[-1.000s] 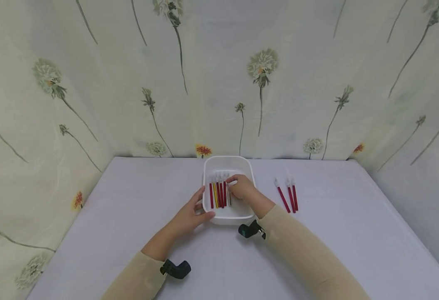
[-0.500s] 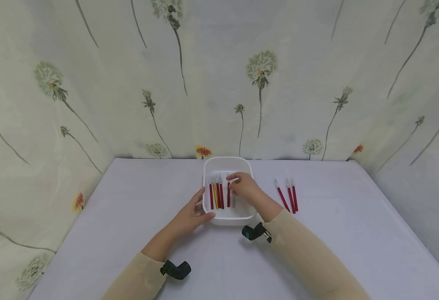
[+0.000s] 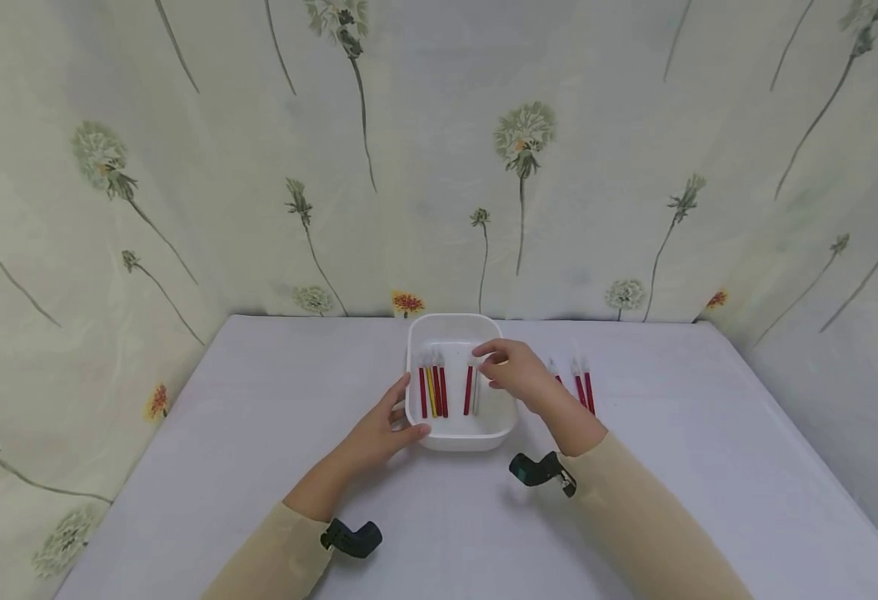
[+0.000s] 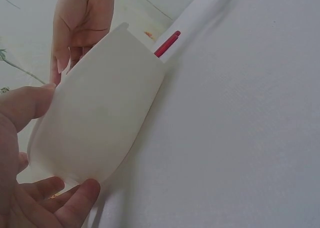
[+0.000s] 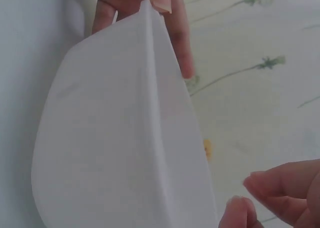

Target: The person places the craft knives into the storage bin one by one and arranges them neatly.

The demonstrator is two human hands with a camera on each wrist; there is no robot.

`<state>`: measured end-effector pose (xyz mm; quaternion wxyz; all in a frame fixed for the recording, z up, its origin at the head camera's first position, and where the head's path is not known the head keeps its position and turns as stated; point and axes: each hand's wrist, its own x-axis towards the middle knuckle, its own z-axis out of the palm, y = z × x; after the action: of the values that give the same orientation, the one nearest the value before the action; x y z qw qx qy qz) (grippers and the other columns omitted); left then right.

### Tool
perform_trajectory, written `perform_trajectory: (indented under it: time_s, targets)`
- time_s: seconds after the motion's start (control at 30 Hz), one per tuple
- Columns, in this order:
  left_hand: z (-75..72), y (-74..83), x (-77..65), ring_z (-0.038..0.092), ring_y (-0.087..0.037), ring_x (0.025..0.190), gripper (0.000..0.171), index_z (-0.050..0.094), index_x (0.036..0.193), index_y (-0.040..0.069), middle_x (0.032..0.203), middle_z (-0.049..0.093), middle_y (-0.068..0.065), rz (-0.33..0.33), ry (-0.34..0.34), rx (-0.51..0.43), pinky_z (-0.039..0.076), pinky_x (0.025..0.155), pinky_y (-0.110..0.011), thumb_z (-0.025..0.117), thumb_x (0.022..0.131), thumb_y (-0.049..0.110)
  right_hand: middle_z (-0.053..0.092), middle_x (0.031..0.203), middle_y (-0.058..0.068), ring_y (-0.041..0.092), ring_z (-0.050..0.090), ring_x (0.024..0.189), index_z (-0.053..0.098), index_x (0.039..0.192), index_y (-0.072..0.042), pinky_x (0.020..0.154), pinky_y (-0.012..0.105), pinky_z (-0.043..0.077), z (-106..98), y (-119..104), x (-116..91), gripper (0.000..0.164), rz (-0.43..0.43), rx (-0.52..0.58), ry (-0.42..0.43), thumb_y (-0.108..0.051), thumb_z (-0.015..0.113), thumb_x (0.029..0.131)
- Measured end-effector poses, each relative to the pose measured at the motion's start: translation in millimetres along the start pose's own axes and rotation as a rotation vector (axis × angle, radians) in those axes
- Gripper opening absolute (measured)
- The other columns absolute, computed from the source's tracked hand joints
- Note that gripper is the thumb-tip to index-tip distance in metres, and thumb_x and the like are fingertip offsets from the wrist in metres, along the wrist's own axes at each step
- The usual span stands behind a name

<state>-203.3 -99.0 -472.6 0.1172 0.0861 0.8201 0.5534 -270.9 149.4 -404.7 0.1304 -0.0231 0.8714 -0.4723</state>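
Note:
My left hand (image 3: pixel 381 429) grips the white plastic tray (image 3: pixel 457 443) at its front-left corner, thumb on the rim and fingers along the side. Inside, several slim red pen-like sticks (image 3: pixel 443 392) with clear tips stand in a row at the left, a yellow one (image 3: pixel 432 393) among them. Apart from these, towards the right, lie one red stick (image 3: pixel 468 390) and a silver one (image 3: pixel 476 392). Above the tray's right side is my right hand (image 3: pixel 521 375), fingers loosely bent near the silver stick's tip. In the right wrist view its thumb and fingertips (image 5: pixel 257 180) are apart with nothing between them.
On the white table (image 3: pixel 296 367), to the right of the tray, lie 3 more red sticks (image 3: pixel 589 392), partly behind the right forearm. A flower-patterned cloth (image 3: pixel 439 150) hangs at the back and sides. Each wrist wears a dark camera.
A red stick and the silver one have shifted right in the tray, away from the row. My right hand has moved right and up from them. The left hand stays at the tray.

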Motion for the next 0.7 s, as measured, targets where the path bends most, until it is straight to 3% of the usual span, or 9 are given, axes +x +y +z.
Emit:
perform_trajectory:
  time_s: [0.3,0.53,0.7]
  targets:
    - [0.7,-0.8,0.1,0.044,-0.034,0.14,0.094,0.018,0.161,0.025,0.162,0.03,-0.012,-0.01,0.008,0.017,0.044,0.105,-0.054,0.077,0.089,0.034,0.056,0.122,0.019,0.037,0.064,0.103,0.058,0.135,-0.006,0.094,0.044,0.055,-26.3,8.6,-12.2,0.035,-0.028,-0.044,-0.004,-0.016,0.059,0.101]
    - [0.4,-0.9,0.6,0.045,-0.035,0.139,0.094,0.018,0.161,0.023,0.162,0.03,-0.013,0.005,0.01,0.015,0.046,0.103,-0.053,0.077,0.089,0.034,0.056,0.129,0.019,0.039,0.062,0.11,0.057,0.137,-0.011,0.098,0.054,0.05,-46.9,22.2,-21.4,0.038,0.002,-0.101,0.006,-0.026,0.059,0.102]
    - [0.4,0.2,0.1,0.045,-0.034,0.139,0.094,0.018,0.161,0.023,0.162,0.03,-0.013,0.003,0.012,0.022,0.046,0.103,-0.053,0.077,0.089,0.033,0.056,0.13,0.021,0.038,0.064,0.105,0.057,0.136,-0.01,0.095,0.052,0.053,-61.3,33.3,-27.8,0.039,-0.005,-0.141,0.023,-0.028,0.058,0.102]
